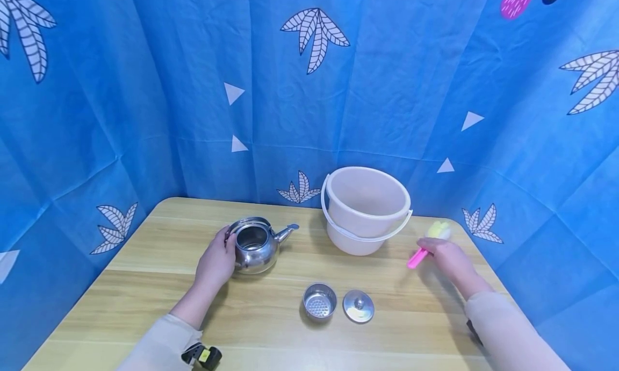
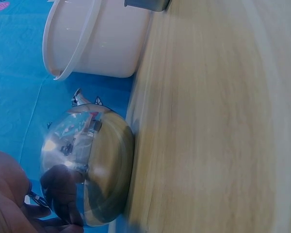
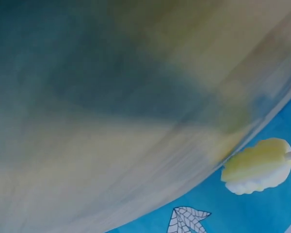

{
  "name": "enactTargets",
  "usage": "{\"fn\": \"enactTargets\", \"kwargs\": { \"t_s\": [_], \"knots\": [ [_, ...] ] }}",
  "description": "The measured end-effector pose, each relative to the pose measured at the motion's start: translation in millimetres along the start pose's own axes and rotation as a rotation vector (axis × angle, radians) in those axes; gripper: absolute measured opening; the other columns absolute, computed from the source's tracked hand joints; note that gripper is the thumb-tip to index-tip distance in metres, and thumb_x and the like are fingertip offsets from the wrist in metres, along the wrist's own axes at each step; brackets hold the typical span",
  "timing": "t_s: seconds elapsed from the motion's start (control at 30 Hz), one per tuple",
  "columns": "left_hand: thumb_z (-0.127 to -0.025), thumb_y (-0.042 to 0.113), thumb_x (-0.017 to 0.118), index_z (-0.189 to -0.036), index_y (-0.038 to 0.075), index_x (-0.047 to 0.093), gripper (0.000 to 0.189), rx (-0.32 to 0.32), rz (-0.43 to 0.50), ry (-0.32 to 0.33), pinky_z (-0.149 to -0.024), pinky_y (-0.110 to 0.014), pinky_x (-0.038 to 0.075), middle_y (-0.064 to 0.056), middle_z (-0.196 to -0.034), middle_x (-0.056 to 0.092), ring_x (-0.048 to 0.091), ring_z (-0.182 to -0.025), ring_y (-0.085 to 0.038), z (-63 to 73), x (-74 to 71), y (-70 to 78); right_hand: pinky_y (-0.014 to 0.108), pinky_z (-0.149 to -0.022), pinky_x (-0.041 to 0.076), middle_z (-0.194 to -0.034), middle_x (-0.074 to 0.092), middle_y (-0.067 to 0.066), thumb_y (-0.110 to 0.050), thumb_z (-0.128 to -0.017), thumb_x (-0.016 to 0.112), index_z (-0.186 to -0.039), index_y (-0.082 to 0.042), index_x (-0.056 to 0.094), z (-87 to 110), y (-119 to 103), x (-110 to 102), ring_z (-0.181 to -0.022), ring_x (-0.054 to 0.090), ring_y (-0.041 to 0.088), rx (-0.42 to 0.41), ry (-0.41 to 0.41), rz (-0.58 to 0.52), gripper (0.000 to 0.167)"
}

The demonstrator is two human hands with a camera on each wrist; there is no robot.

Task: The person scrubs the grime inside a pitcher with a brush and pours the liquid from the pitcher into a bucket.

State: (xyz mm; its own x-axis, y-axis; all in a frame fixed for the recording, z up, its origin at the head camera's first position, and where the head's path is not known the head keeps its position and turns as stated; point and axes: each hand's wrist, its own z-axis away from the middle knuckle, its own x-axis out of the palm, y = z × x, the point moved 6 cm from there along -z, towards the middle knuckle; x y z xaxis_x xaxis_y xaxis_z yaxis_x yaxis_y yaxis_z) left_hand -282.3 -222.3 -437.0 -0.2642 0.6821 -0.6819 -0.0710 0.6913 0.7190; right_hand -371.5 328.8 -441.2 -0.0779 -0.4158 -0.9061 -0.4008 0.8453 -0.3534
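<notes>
My left hand [image 1: 215,258] grips the left side of a shiny steel kettle [image 1: 258,261], near its handle. The kettle's lid opening faces up and its spout points right. In the left wrist view, fingers [image 2: 9,194] are at the rounded kettle body [image 2: 111,165]. At the right, my right hand [image 1: 450,261] holds a sponge brush by its pink handle [image 1: 417,258]. The brush's yellow and white sponge head [image 1: 438,230] points away from me, above the table. The right wrist view shows that sponge head [image 3: 257,167], but not the hand's grip.
A pale bucket [image 1: 355,244] with its bail hanging in front stands at the back, between my hands. Nearer me, a perforated steel strainer cup [image 1: 319,316] sits left of a round steel lid [image 1: 358,309]. Blue patterned cloth [image 1: 387,91] surrounds the wooden table [image 1: 271,339].
</notes>
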Motion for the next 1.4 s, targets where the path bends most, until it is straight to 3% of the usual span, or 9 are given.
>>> {"fn": "enactTargets", "kwargs": {
  "t_s": [0.07,0.23,0.37,0.5,0.73,1.07,1.4],
  "knots": [
    [-0.110,0.030,0.031,-0.153,-0.004,0.031,0.055,-0.002,-0.001,0.001,-0.110,-0.063,0.034,-0.030,-0.150,0.040,0.038,-0.137,-0.049,-0.5,0.3,-0.8,0.065,-0.106,0.036,-0.134,0.061,0.022,-0.003,-0.097,0.058,-0.128,-0.003,0.067,0.6,-0.6,2.2,-0.125,0.052,0.048,-0.008,0.002,-0.001,0.032],
    [-0.110,0.031,0.031,-0.153,-0.004,0.030,0.055,-0.007,0.001,-0.003,-0.110,-0.063,0.033,-0.029,-0.151,0.040,0.038,-0.138,-0.049,-0.3,0.7,-1.1,0.061,-0.100,0.045,-0.123,0.068,0.021,0.004,-0.087,0.069,-0.119,-0.001,0.071,1.9,-7.7,4.9,-0.116,0.061,0.045,-0.155,0.052,0.144,0.033],
    [-0.110,0.031,0.030,-0.153,-0.004,0.030,0.055,-0.011,0.002,-0.010,-0.110,-0.063,0.033,-0.030,-0.151,0.039,0.037,-0.138,-0.049,1.0,0.1,0.1,0.059,-0.093,0.051,-0.114,0.071,0.019,0.007,-0.082,0.073,-0.112,-0.002,0.074,3.6,-11.7,7.5,-0.106,0.066,0.043,-0.188,0.064,0.145,0.032],
    [-0.110,0.031,0.030,-0.153,-0.004,0.030,0.055,-0.010,0.002,-0.010,-0.110,-0.063,0.033,-0.029,-0.151,0.039,0.037,-0.138,-0.049,1.1,-0.2,0.3,0.058,-0.089,0.054,-0.106,0.073,0.016,0.009,-0.080,0.073,-0.105,-0.003,0.074,4.8,-14.6,9.8,-0.100,0.068,0.042,-0.178,0.069,0.132,0.028],
    [-0.110,0.032,0.030,-0.154,-0.003,0.030,0.056,-0.010,0.006,-0.011,-0.111,-0.063,0.033,-0.029,-0.152,0.039,0.037,-0.138,-0.048,-0.1,1.1,-1.1,0.058,-0.087,0.052,-0.099,0.072,0.010,0.007,-0.085,0.066,-0.100,-0.007,0.073,7.4,-12.5,16.5,-0.095,0.066,0.038,-0.082,0.042,0.047,0.022],
    [-0.110,0.033,0.029,-0.154,-0.002,0.029,0.057,-0.017,0.008,-0.022,-0.112,-0.063,0.032,-0.028,-0.153,0.038,0.035,-0.139,-0.048,-0.8,1.9,0.3,0.048,-0.078,0.058,-0.086,0.072,0.004,0.014,-0.073,0.074,-0.089,-0.007,0.075,8.4,-22.6,21.4,-0.083,0.069,0.030,-0.235,0.042,0.167,0.026],
    [-0.110,0.034,0.029,-0.154,-0.002,0.029,0.057,-0.018,0.004,-0.019,-0.111,-0.063,0.032,-0.028,-0.153,0.038,0.036,-0.139,-0.048,-1.0,1.5,-0.5,0.046,-0.076,0.059,-0.086,0.073,0.005,0.011,-0.076,0.073,-0.089,-0.009,0.075,7.8,-25.3,22.5,-0.082,0.071,0.029,-0.238,0.020,0.230,0.023]
  ]
}}
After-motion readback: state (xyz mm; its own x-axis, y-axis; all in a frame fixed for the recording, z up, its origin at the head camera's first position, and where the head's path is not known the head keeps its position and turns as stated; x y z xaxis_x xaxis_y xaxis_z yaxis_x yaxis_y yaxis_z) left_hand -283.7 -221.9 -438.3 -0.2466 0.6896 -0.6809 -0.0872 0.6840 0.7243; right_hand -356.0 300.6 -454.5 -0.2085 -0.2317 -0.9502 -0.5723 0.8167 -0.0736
